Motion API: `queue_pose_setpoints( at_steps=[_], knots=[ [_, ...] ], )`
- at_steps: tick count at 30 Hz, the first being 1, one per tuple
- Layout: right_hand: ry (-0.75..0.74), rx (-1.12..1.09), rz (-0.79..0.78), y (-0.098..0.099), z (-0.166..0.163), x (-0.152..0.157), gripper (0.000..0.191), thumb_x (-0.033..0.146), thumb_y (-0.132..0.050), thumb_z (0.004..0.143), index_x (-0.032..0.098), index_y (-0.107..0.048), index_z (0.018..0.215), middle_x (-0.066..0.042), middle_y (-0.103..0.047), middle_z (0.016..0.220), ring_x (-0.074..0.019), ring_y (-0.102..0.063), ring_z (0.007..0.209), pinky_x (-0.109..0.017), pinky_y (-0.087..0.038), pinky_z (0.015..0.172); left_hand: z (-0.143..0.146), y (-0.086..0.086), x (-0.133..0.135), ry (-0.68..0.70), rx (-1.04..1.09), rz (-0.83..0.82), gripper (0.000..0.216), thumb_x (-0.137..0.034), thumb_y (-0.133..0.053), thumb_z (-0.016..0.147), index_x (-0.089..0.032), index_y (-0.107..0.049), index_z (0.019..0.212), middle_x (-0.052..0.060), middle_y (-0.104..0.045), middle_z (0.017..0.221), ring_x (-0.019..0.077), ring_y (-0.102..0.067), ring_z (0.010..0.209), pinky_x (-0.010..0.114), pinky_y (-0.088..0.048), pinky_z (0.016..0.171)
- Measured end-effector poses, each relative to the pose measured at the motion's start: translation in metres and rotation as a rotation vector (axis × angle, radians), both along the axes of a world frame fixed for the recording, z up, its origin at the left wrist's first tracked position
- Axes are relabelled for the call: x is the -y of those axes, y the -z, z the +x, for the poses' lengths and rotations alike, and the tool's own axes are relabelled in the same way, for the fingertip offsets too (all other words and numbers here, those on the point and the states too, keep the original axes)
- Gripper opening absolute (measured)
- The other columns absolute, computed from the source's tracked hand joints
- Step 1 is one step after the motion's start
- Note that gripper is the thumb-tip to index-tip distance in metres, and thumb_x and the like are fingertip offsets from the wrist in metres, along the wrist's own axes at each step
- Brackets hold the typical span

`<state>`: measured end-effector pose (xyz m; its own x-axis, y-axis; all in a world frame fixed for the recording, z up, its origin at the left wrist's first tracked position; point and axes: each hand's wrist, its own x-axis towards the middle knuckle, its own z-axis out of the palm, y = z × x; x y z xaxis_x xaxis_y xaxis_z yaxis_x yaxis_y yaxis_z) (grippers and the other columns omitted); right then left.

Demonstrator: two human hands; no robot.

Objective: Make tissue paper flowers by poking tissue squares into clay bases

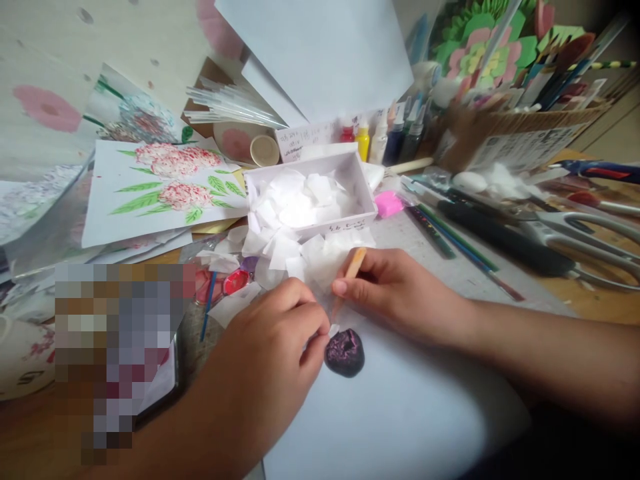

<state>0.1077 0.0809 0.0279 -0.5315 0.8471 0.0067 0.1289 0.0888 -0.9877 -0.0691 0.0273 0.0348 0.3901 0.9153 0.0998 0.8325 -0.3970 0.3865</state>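
Observation:
My right hand (395, 293) is closed around a thin wooden stick (354, 265), whose lower end points down toward a dark purple blob (345, 352) on a sheet of white paper (400, 407). My left hand (273, 347) is pinched shut on a small white scrap of tissue right beside the blob's left edge. Just beyond both hands stands a white box (350, 167) full of white tissue squares, with more squares spilled in front of it.
Flower paintings (165, 190) lie at the left. Paint bottles (380, 137) stand behind the box. Scissors (580, 240), pencils and a pink eraser (389, 203) lie at the right. A cardboard box of pens (525, 127) is at the back right. A blurred-out patch sits at the lower left.

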Motion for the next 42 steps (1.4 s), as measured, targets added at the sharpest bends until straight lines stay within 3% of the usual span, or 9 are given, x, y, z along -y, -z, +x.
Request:
queue_pose_setpoints(
  at_steps=[11, 21, 25, 28, 31, 35, 38, 42],
  knots=[
    [-0.085, 0.197, 0.142, 0.001, -0.001, -0.002, 0.023, 0.026, -0.057, 0.081, 0.017, -0.050, 0.062, 0.002, -0.053, 0.062, -0.0101, -0.047, 0.058, -0.022, -0.037, 0.052, -0.001, 0.001, -0.005, 0.006, -0.031, 0.028, 0.013, -0.016, -0.049, 0.080, -0.021, -0.054, 0.068, -0.002, -0.052, 0.079, 0.0109, -0.048, 0.063, 0.027, -0.038, 0.058],
    [-0.135, 0.296, 0.181, -0.004, -0.001, -0.003, 0.019, 0.020, -0.057, 0.081, 0.017, -0.052, 0.063, 0.001, -0.057, 0.064, -0.0114, -0.050, 0.059, -0.022, -0.036, 0.052, -0.002, 0.003, -0.009, 0.005, -0.087, -0.026, 0.008, -0.019, -0.052, 0.082, -0.020, -0.055, 0.074, -0.001, -0.051, 0.081, 0.0137, -0.049, 0.068, 0.030, -0.039, 0.062],
    [-0.092, 0.097, 0.080, -0.006, 0.004, -0.001, 0.020, 0.026, -0.058, 0.082, 0.016, -0.055, 0.065, 0.000, -0.060, 0.066, -0.0122, -0.053, 0.062, -0.024, -0.040, 0.057, -0.002, 0.002, -0.009, -0.007, -0.108, -0.040, 0.010, -0.018, -0.051, 0.082, -0.021, -0.054, 0.073, -0.001, -0.050, 0.080, 0.0141, -0.049, 0.068, 0.030, -0.038, 0.062],
    [0.121, -0.143, 0.052, -0.006, 0.016, -0.005, 0.019, 0.030, -0.060, 0.082, 0.018, -0.058, 0.067, 0.001, -0.063, 0.066, -0.0113, -0.054, 0.062, -0.024, -0.042, 0.059, -0.001, 0.000, -0.009, -0.015, -0.091, -0.036, 0.013, -0.016, -0.045, 0.084, -0.022, -0.053, 0.075, -0.002, -0.050, 0.081, 0.0144, -0.050, 0.069, 0.030, -0.037, 0.063],
    [0.289, -0.220, 0.125, -0.007, 0.033, -0.009, 0.018, 0.030, -0.062, 0.082, 0.019, -0.058, 0.068, 0.002, -0.061, 0.064, -0.0109, -0.053, 0.060, -0.024, -0.042, 0.057, 0.000, 0.001, -0.009, -0.027, -0.049, -0.017, 0.014, -0.014, -0.040, 0.084, -0.023, -0.051, 0.081, -0.002, -0.051, 0.083, 0.0154, -0.049, 0.071, 0.031, -0.037, 0.064],
    [0.141, -0.106, 0.198, -0.014, 0.048, -0.004, 0.017, 0.028, -0.063, 0.082, 0.019, -0.059, 0.068, -0.001, -0.060, 0.074, -0.0146, -0.058, 0.071, -0.030, -0.047, 0.068, 0.000, 0.005, -0.011, -0.016, 0.049, 0.017, 0.014, -0.012, -0.040, 0.085, -0.022, -0.050, 0.083, -0.002, -0.052, 0.084, 0.0148, -0.050, 0.073, 0.030, -0.037, 0.064],
    [0.023, 0.010, 0.339, -0.017, 0.050, 0.003, 0.019, 0.028, -0.060, 0.083, 0.018, -0.057, 0.067, -0.004, -0.059, 0.080, -0.0169, -0.058, 0.079, -0.033, -0.047, 0.072, 0.000, 0.005, -0.012, 0.033, 0.182, 0.072, 0.012, -0.012, -0.043, 0.086, -0.020, -0.051, 0.084, -0.001, -0.052, 0.084, 0.0132, -0.050, 0.077, 0.028, -0.039, 0.068],
    [0.087, 0.088, 0.500, -0.010, 0.048, 0.003, 0.018, 0.028, -0.059, 0.084, 0.019, -0.057, 0.068, -0.006, -0.061, 0.081, -0.0176, -0.059, 0.082, -0.033, -0.047, 0.075, 0.000, 0.003, -0.007, 0.181, 0.293, 0.142, 0.017, -0.012, -0.049, 0.085, -0.021, -0.057, 0.097, 0.002, -0.053, 0.099, 0.0134, -0.051, 0.093, 0.027, -0.041, 0.081]
  ],
)
